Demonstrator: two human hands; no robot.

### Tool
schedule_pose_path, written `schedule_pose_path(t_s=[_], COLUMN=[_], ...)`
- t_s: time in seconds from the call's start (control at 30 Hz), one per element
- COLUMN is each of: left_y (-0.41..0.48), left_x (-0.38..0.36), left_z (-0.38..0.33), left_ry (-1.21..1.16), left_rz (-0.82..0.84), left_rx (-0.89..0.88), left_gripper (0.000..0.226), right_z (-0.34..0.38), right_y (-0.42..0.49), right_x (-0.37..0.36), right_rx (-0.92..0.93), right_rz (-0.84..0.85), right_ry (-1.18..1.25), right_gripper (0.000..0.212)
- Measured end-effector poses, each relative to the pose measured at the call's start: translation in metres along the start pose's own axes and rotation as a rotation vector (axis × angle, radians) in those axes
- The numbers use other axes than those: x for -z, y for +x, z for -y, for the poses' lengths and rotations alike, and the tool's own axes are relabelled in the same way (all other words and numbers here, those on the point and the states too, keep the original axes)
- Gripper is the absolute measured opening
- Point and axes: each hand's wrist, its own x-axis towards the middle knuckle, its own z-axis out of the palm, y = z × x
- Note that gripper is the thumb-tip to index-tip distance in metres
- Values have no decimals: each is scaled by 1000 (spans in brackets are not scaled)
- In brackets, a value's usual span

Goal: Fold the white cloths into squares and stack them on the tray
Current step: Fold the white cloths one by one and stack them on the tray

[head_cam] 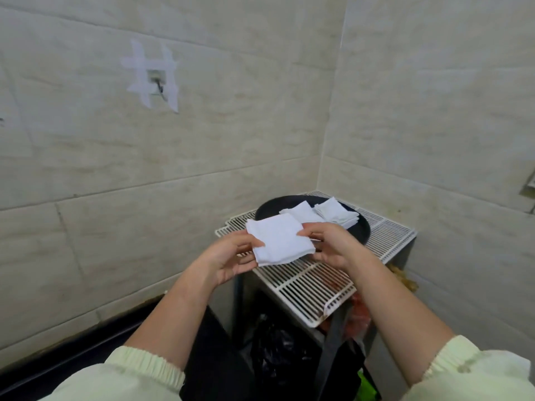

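Observation:
A folded white cloth (279, 240), roughly square, is held in the air between both hands just in front of the tray. My left hand (231, 256) pinches its left edge, thumb on top. My right hand (330, 246) pinches its right edge. Behind it lies a round black tray (363, 231) on a white wire rack. On the tray sit a folded white cloth (302, 214) and, to its right, a small stack of folded white cloths (335, 212).
The white wire rack (312, 287) tops a metal stand in the corner of two tiled walls. Black bags (278, 351) fill the space under it. A taped hook (156, 79) is on the left wall.

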Motion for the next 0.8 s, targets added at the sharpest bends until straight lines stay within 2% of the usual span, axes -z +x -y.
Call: schedule_pose_path(t_s=[0.1, 0.27, 0.47, 0.57, 0.8], left_y=[38, 107, 188, 220, 269], left_x=[-32, -90, -152, -169, -193], left_z=[-11, -30, -54, -55, -41], left_ry=[0, 4, 104, 143, 138], left_rz=[-9, -55, -121, -187, -272], left_rx=[-29, -67, -111, -115, -51], left_gripper=[22, 3, 9, 21, 10], right_z=[27, 71, 112, 116, 94], right_y=[34, 90, 157, 183, 243], right_x=[34, 101, 172, 193, 225], right_rx=[22, 27, 65, 80, 25], right_rz=[28, 48, 16, -33, -93], right_ry=[-6, -47, -59, -87, -182], right_gripper=[17, 15, 15, 18, 23])
